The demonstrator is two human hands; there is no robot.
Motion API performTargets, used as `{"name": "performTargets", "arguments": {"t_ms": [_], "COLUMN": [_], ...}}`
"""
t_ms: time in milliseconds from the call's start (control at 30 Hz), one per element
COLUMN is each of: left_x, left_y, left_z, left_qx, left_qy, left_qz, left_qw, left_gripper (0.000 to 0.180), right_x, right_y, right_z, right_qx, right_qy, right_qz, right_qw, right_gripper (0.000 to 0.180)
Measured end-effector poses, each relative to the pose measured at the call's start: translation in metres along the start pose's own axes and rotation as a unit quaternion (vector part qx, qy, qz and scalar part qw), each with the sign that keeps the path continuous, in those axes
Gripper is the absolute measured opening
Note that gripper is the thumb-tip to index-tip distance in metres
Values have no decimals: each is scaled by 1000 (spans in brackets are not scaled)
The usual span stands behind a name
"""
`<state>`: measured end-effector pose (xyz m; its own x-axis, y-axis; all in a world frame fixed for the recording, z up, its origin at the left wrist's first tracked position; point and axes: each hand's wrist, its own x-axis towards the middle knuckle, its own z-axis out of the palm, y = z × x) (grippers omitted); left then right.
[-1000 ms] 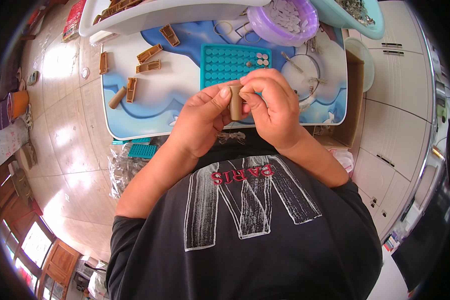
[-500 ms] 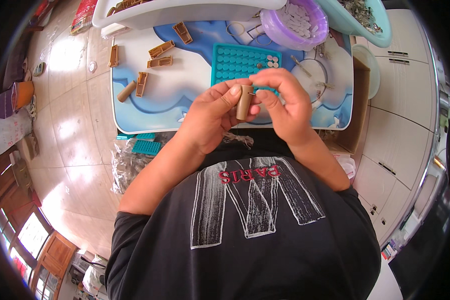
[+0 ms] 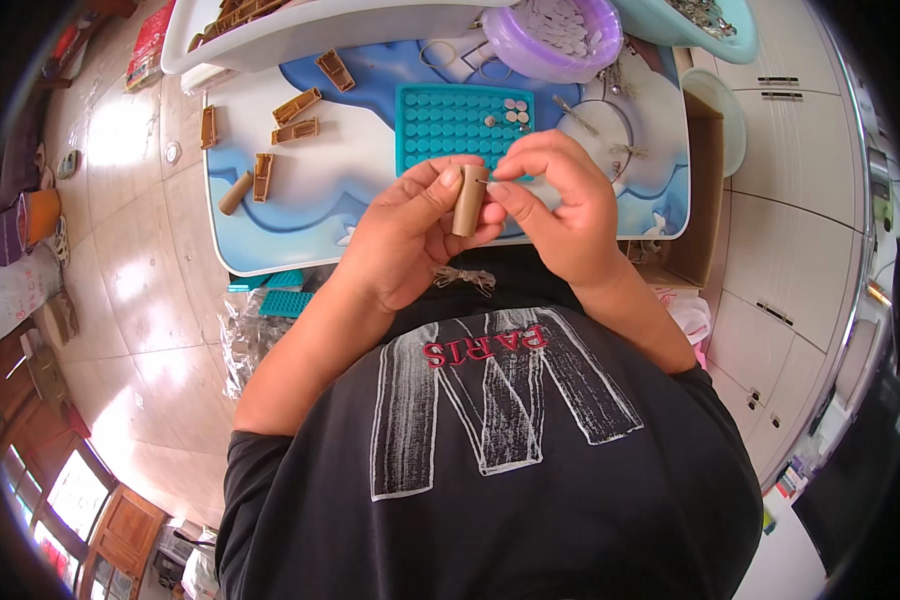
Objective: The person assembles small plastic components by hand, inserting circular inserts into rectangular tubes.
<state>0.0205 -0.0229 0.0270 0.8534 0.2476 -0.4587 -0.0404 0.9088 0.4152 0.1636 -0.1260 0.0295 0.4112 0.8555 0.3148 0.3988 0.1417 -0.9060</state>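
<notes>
Our left fingers point(image 3: 436, 197) are gripping a tan tube point(image 3: 470, 207), probably light and stiff, by its sides; right fingers point(image 3: 540, 146) are apparently pinching a pin point(image 3: 482, 182) near its far end.

White cabinets point(image 3: 790, 250) stand on the right, with tiled floor point(image 3: 160, 420) and brown wooden panelling point(image 3: 128, 525) on the left.

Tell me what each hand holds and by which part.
The left hand holds a brown cylinder near its upper end; the right hand seemingly pinches a pin by its outer end.
</notes>
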Motion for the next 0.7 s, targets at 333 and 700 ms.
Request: {"name": "performTargets", "arguments": {"t_ms": [333,700], "left_x": [-1,-10], "left_y": [-11,3], "left_z": [-1,-5], "left_qx": [68,315], "left_qy": [18,20], "left_qz": [28,102], "left_qw": [997,943], "left_gripper": [26,23], "right_x": [-3,-9], "right_y": [-9,-1], "right_z": [2,-28], "right_qx": [-181,161], "right_qy": [-34,-99], "right_qz": [-81,78], "right_qw": [980,979], "right_gripper": [11,22]}}
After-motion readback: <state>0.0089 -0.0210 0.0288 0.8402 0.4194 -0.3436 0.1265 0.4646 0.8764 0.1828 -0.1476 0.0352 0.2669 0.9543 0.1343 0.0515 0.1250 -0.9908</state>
